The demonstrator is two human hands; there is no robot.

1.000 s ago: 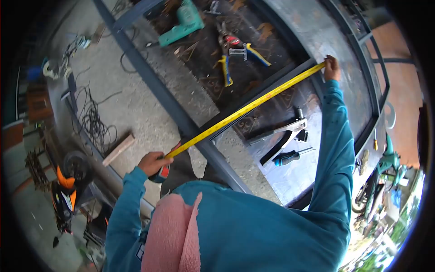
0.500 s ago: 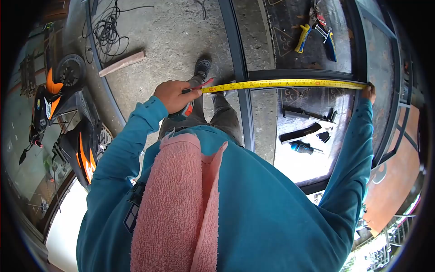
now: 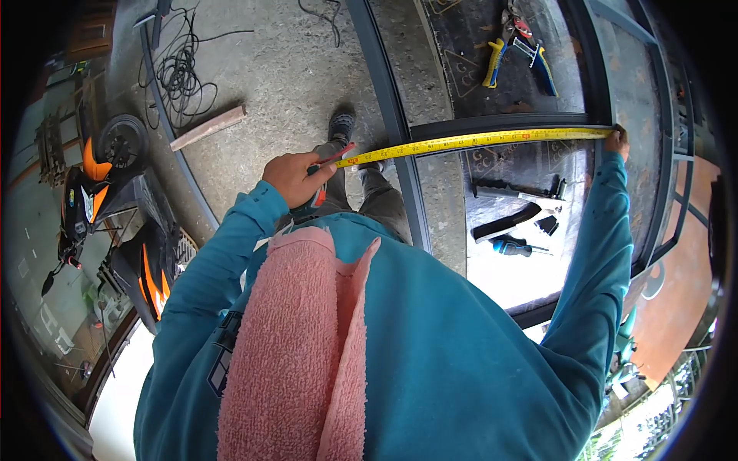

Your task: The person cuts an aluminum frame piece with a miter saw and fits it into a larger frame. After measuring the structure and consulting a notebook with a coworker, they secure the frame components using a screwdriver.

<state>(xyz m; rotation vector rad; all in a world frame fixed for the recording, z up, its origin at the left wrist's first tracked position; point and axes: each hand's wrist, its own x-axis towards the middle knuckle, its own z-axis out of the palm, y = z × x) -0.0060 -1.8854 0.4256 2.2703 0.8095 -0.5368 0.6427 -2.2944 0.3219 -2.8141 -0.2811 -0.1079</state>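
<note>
We have our left hand (image 3: pixel 296 178) closed around the red and dark tape case (image 3: pixel 317 201), mostly hidden under the palm, with the thumb laid along the top and a thin red strip (image 3: pixel 341 154) poking out past the fingers. From there our yellow blade (image 3: pixel 477 140) runs out across the near long bar (image 3: pixel 400 131) of the dark metal frame and on beside the crossbar (image 3: pixel 507 123), close along its lower edge, its printed marks facing up. At the far end, our right hand (image 3: pixel 616 143) has its fingers bent nearly shut on the blade's tip, by the far long bar (image 3: pixel 598 69); we cannot tell how the fingertips sit there. Below the crossbar, between the two long bars, we see a tool with long dark handles (image 3: pixel 503 223), and just under it a blue and black screwdriver (image 3: pixel 513 246). Above the crossbar lie the snips (image 3: pixel 500 60), with yellow and blue handles spread apart. On our left, a tangled black cable (image 3: pixel 181 77) rests on the concrete floor (image 3: pixel 277 69) near a strip of wood (image 3: pixel 209 127), and an orange and black motorcycle (image 3: pixel 115 169) stands farther out. A pink towel (image 3: pixel 284 346) hangs down the front of our teal shirt (image 3: pixel 461 346)
</note>
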